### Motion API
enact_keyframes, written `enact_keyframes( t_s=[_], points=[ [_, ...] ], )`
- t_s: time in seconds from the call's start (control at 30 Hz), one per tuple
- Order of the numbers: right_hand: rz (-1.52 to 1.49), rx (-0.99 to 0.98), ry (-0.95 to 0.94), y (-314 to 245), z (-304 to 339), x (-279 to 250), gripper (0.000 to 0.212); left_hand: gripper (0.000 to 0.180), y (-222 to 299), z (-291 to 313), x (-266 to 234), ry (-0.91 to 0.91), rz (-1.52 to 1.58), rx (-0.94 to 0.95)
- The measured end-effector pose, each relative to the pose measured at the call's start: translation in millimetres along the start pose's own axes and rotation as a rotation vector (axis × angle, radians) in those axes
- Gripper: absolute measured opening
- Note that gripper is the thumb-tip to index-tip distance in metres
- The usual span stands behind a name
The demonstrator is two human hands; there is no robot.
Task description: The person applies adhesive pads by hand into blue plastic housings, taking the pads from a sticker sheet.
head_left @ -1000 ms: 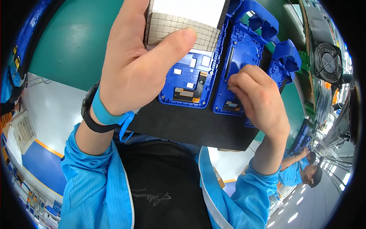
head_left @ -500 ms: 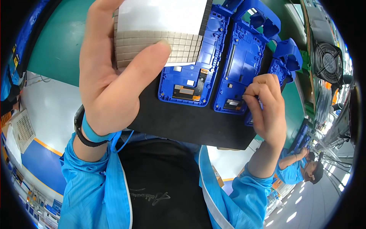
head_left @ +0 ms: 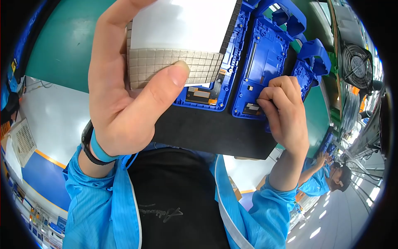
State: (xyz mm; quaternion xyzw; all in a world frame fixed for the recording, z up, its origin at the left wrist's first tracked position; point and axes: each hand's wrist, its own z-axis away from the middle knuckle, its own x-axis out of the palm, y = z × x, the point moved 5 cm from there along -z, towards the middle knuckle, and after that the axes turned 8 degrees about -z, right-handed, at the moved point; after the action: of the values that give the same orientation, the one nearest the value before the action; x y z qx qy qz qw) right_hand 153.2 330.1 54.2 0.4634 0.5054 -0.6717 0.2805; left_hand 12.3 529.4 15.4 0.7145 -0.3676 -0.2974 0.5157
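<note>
My left hand [head_left: 124, 99] grips a white backing sheet [head_left: 178, 25] carrying rows of small grey-beige square pads [head_left: 166, 60], its thumb pressed on the pads. Under the sheet lies a blue plastic housing [head_left: 224, 93], partly hidden, with a dark part and metallic patches at its lower end. Beside it is a second blue housing [head_left: 259, 54] with a small dark window area [head_left: 251, 108]. My right hand [head_left: 284, 110] is over this housing's lower right edge, thumb and forefinger pinched together. What they hold, if anything, is too small to make out. A third blue housing [head_left: 302, 74] lies farther right.
The housings rest on a black mat [head_left: 207, 133] on a green table [head_left: 62, 54]. A round black fan [head_left: 356, 68] stands at the right. Another person in blue [head_left: 317, 178] works at the lower right.
The sheet in my left hand has come lower and nearer, covering more of the left housing. My right hand has shifted slightly left and up, closer to the middle housing's window area.
</note>
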Motion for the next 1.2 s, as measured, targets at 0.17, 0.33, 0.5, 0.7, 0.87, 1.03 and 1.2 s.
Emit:
enact_keyframes(
  t_s=[0.17, 0.33, 0.5, 0.7, 0.87, 1.03, 1.2],
  points=[
    [0.009, 0.002, 0.024, 1, 0, 1, 0.013, 0.072, -2, 4, -5, -0.032, -0.044, 0.028],
    [0.014, 0.003, 0.023, 1, 1, 1, 0.013, 0.072, -4, 6, -8, -0.064, -0.09, 0.059],
    [0.042, -0.017, 0.016, -2, 0, 2, 0.013, 0.072, -5, 7, -13, -0.093, -0.14, 0.092],
    [0.001, -0.004, 0.043, -2, 0, -2, 0.021, 0.073, -2, 4, -9, -0.117, -0.159, 0.141],
    [-0.119, -0.021, 0.207, -29, -7, -12, 0.022, 0.073, -6, 13, 12, -0.198, 0.07, 0.103],
    [-0.223, -0.148, 0.311, -55, -35, -6, 0.024, 0.072, -2, 14, 15, -0.233, 0.083, 0.112],
    [-0.311, -0.159, 0.283, -53, -38, -1, 0.02, 0.072, -4, 15, 8, -0.206, 0.135, 0.102]
  ],
)
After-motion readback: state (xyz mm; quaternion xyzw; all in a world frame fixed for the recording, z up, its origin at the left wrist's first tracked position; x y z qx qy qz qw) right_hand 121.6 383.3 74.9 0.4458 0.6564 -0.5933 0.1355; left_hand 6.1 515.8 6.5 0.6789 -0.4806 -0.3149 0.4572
